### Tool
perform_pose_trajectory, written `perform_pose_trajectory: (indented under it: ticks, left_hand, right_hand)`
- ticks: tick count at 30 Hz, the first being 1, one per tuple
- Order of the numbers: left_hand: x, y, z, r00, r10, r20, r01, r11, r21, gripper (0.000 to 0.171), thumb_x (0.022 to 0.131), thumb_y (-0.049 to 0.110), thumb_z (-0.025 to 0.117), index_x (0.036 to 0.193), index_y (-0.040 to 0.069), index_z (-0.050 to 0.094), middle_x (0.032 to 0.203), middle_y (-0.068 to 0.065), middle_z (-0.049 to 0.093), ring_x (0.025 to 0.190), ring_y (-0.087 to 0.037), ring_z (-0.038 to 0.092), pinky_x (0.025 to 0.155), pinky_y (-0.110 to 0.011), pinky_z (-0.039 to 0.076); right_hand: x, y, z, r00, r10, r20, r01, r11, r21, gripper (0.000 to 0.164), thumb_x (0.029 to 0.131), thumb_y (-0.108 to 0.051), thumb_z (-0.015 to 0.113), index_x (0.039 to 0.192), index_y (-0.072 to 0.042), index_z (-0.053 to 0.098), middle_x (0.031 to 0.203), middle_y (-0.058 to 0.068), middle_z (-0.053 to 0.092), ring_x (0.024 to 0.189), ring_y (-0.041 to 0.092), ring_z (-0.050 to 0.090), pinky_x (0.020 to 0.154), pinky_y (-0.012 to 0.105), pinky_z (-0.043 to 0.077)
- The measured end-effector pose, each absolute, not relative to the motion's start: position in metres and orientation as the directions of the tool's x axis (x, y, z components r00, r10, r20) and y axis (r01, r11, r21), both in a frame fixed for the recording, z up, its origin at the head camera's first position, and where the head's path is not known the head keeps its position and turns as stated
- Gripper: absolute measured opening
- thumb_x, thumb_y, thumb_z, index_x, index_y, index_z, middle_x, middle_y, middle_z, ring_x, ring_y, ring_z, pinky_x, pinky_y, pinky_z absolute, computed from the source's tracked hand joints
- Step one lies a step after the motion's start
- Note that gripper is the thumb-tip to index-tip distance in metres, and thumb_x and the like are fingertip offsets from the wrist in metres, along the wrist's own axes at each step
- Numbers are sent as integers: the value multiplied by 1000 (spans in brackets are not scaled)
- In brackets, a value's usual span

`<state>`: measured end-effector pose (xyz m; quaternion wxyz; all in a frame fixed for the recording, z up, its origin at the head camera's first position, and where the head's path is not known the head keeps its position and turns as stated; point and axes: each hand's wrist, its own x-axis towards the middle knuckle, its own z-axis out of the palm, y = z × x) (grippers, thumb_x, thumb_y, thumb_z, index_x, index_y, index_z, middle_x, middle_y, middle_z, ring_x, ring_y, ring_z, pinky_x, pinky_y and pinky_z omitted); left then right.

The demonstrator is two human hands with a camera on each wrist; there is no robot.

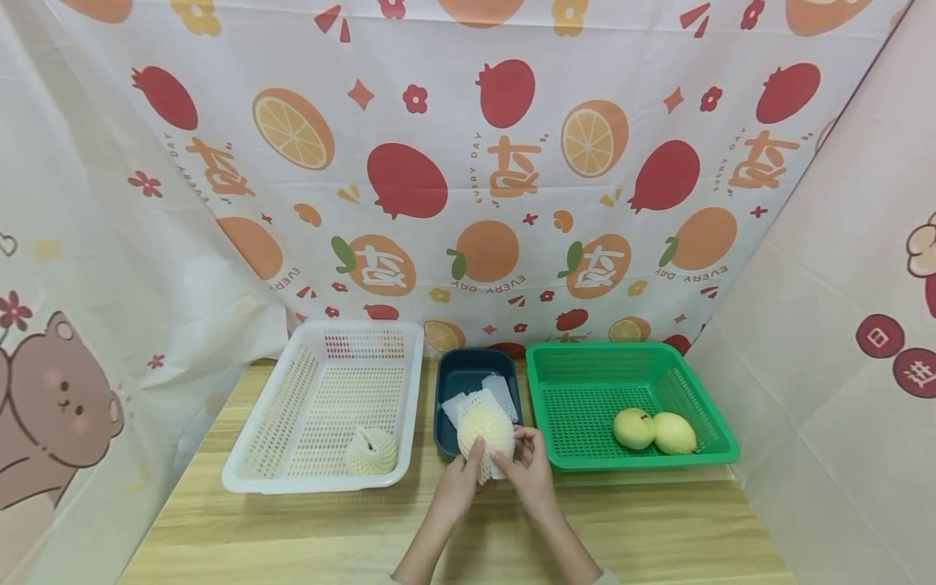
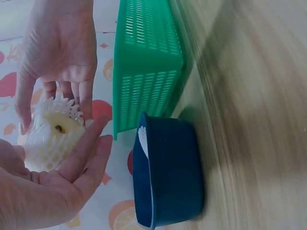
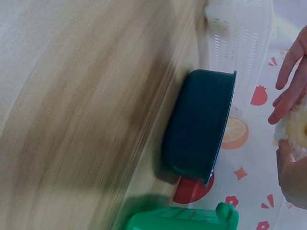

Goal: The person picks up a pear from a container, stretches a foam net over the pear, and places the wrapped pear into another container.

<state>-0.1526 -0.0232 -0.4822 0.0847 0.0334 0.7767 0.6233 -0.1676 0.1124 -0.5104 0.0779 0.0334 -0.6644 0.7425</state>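
Note:
Both hands hold a yellow pear (image 1: 486,429) wrapped in a white foam net (image 2: 45,155), raised over the near side of a dark blue bin (image 1: 441,422). My left hand (image 1: 457,486) grips its left side, thumb on the front. On the opposite side, my right hand (image 1: 534,475) has its thumb and fingers round the netting. The left wrist view shows the pear's brown-centred end (image 2: 59,128) peeking from the net's open end. Flat foam nets (image 1: 500,396) lie in the bin, partly hidden behind the pear.
Left of the bin stands a white basket (image 1: 252,422) with one netted fruit (image 1: 371,452) in its near right corner. A green basket (image 1: 629,465) on the right holds two bare yellow pears (image 1: 674,433). A printed cloth (image 1: 468,97) hangs behind the wooden table (image 1: 307,536).

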Motion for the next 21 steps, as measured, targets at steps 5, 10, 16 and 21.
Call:
perform_pose_trajectory:
  ticks: [5, 10, 16, 21]
  left_hand:
    - [-157, -29, -485, -976, 182, -117, -101, 93, 991, 62, 96, 42, 42, 118, -16, 38, 101, -18, 57, 90, -29, 56, 79, -46, 46]
    - [-167, -35, -489, -973, 209, -94, -98, -12, 995, 68, 91, 35, 56, 127, -10, 21, 123, -31, 45, 108, -34, 49, 90, -45, 41]
    - [-172, -36, -498, -978, 190, -82, -88, -24, 996, 84, 83, 31, 67, 137, -6, 15, 132, -28, 34, 116, -36, 41, 95, -46, 37]
    - [-167, -34, -505, -981, 170, -89, -84, 36, 996, 93, 78, 27, 72, 139, -6, 10, 131, -28, 30, 114, -36, 40, 89, -44, 42]
  right_hand:
    - [-165, 113, -512, -985, 65, 162, -168, -120, -978, 45, 79, 0, 69, 108, 4, 35, 127, 20, 38, 120, 38, 39, 92, 39, 41]
    - [-161, 112, -515, -986, 30, 163, -165, -157, -974, 61, 81, -6, 68, 126, 4, 27, 134, 24, 29, 123, 41, 33, 91, 35, 42]
    - [-163, 113, -516, -987, -58, 153, -146, -110, -983, 57, 91, -13, 54, 138, 3, 25, 137, 25, 30, 123, 38, 34, 96, 38, 37]
    - [-165, 113, -515, -994, -88, 63, -61, -25, -998, 59, 93, -22, 54, 139, 5, 28, 136, 25, 35, 124, 35, 36, 98, 42, 34]
